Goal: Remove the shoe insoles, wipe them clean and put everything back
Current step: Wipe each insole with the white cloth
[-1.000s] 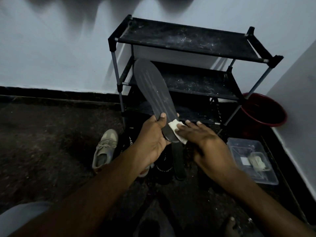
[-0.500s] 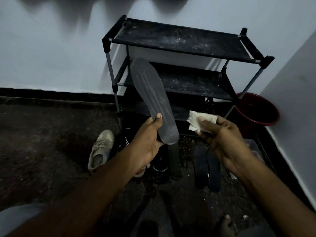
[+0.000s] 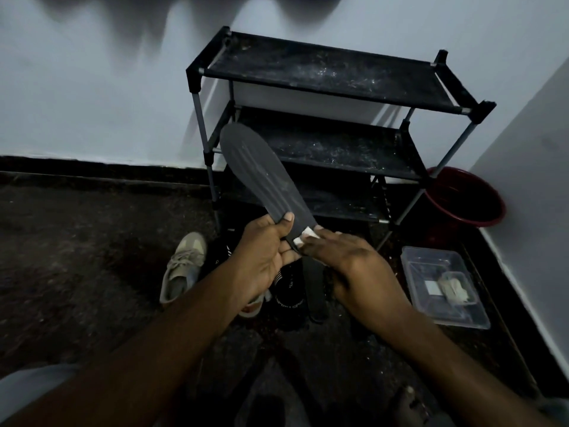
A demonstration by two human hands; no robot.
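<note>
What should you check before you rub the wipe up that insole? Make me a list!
1. Left hand grips the insole, thumb on top: ok.
2. Wipe pressed on the insole's near end by the right hand: ok.
3. Insole surface ahead of the wipe bare, nothing in the way: ok.
4. Insole already clean: not ok, pale streaks show on it.
5. Wipe clean enough for another rub: cannot tell, the hand hides most of it.
</note>
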